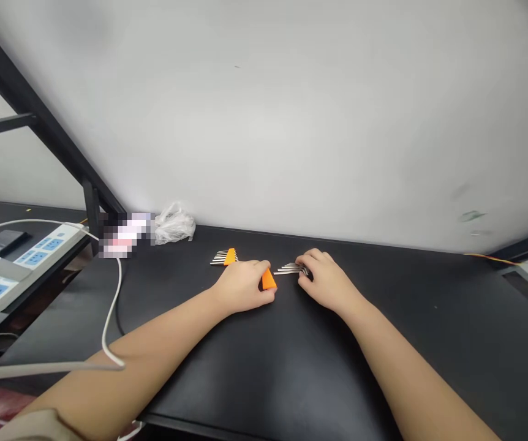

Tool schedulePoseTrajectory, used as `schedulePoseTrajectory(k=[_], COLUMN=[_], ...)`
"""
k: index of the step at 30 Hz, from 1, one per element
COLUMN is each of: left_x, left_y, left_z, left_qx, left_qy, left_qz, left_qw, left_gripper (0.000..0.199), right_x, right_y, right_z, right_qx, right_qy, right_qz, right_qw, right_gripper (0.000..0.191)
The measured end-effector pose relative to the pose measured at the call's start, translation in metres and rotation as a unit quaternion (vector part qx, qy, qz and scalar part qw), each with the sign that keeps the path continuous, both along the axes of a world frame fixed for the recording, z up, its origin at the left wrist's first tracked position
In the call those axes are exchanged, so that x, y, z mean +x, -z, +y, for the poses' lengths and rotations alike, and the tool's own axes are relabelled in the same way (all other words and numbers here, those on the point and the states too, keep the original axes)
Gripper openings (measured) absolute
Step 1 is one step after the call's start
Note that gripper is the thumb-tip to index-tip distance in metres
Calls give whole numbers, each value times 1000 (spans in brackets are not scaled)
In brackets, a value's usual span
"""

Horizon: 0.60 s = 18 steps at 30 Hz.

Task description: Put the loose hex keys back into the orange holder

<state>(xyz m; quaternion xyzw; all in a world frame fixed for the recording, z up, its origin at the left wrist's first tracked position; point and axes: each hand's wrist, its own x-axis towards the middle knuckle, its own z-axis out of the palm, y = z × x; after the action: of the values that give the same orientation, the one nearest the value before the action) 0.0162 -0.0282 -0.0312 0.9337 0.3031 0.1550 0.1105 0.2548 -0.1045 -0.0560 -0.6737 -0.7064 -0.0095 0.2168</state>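
Note:
My left hand (pixel 245 286) is closed around an orange hex key holder (pixel 269 279), its thumb and fingers gripping the edges just above the black table. To the right, my right hand (pixel 326 278) has its curled fingers on the bent ends of several loose silver hex keys (pixel 289 268). Their straight ends point left toward the holder, with a small gap between. Beyond my left hand lies a second orange holder (pixel 230 256) with several hex keys fanned through it. My palm and fingers hide part of the held holder.
A crumpled clear plastic bag (pixel 175 224) sits against the wall at the back left. A white cable (pixel 116 294) loops over my left forearm. White power strips (pixel 38 252) lie at the left, beyond a black metal frame (pixel 57 131). The table (pixel 264 380) meets a pale wall.

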Motion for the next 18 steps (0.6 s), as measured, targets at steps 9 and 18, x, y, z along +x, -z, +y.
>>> schedulePoseTrajectory(k=[9, 18], left_x=[-7, -12], left_y=[2, 7], left_z=[13, 26], left_qx=[26, 10], left_qy=[-2, 23], left_qz=[22, 21], left_qw=[999, 999], left_gripper=[52, 56], right_x=[-3, -13], right_y=[-3, -13], right_z=[-3, -14], right_qx=[24, -64], right_qy=[0, -51], right_qz=[-49, 43], right_qw=[998, 996], right_gripper=[16, 9])
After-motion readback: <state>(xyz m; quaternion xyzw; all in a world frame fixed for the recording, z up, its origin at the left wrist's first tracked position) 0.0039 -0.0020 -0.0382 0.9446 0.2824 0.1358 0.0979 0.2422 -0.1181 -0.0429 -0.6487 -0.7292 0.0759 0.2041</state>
